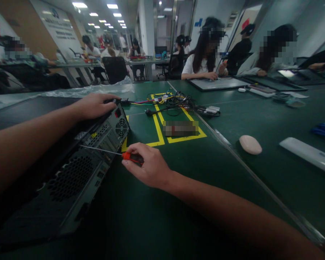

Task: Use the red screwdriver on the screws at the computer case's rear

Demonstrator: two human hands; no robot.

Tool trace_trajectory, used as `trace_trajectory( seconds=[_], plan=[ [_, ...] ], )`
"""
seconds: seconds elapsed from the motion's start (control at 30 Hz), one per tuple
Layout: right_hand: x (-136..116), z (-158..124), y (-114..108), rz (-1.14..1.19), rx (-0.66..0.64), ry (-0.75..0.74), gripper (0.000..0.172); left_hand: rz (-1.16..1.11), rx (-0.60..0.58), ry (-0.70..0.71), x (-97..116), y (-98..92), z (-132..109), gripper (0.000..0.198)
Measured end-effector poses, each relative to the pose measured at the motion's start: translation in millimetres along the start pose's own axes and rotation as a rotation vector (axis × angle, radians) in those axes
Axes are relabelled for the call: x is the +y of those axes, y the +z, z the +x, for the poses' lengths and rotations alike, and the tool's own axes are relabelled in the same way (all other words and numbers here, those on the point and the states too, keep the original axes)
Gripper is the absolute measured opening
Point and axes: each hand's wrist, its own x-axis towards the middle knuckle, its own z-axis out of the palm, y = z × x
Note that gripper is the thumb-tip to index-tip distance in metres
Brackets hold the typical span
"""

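A black desktop computer case (78, 169) lies on its side on the green table (184, 195), its rear panel with fan grille facing me. My left hand (94, 105) rests on the case's top far edge, fingers curled over it. My right hand (147, 165) grips a screwdriver (131, 156) with a red and black handle. Its thin shaft runs left and its tip meets the rear panel of the case.
A tangle of cables (173, 101) lies inside yellow floor-tape markings (159, 131). A beige oval object (250, 144) and a white bar (308, 154) lie to the right. Several other people sit at tables beyond, working on flat panels.
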Motion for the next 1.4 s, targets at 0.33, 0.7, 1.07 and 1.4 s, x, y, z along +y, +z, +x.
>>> trace_trajectory(
  seconds=[0.33, 0.7, 1.07, 1.4],
  plan=[
    [-1.1, -0.3, -1.2, 0.005, 0.009, 0.012, 0.028, -0.014, 0.018, 0.009, -1.9, 1.4, 0.8, 0.081],
    [-1.4, -0.4, -1.0, -0.054, -0.003, 0.027, 0.024, -0.016, 0.019, 0.033, -7.2, 0.3, 2.3, 0.079],
    [-0.3, -1.2, 2.0, -0.02, 0.005, 0.017, 0.032, -0.018, 0.0, 0.026, -3.5, -0.3, 0.4, 0.082],
    [0.9, 0.7, 0.7, -0.038, -0.006, -0.01, 0.017, -0.005, 0.002, 0.021, -0.6, -1.3, 0.4, 0.083]
  ],
)
